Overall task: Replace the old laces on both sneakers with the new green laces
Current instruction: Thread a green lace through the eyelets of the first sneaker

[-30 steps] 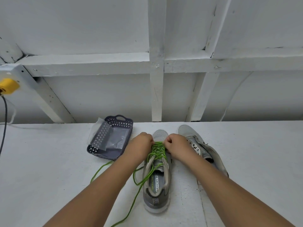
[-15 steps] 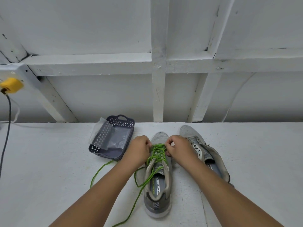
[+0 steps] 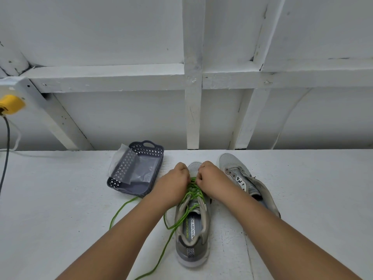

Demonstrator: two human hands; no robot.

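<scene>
A grey sneaker stands in front of me, heel toward me, with a green lace threaded through its eyelets. Loose lengths of the lace trail off to the left and toward me over the white table. My left hand and my right hand are both fisted over the front rows of lacing, near the toe, fingers pinched on the green lace. A second grey sneaker lies tilted to the right with no lace in its eyelets.
A dark grey perforated basket holding clear plastic packaging sits left of the sneakers. A yellow plug with a dark cord hangs at the far left. A white framed wall rises just behind the table.
Both hands have shifted slightly forward toward the sneaker's toe and closer together over the lacing. The sneakers and basket have stayed put.
</scene>
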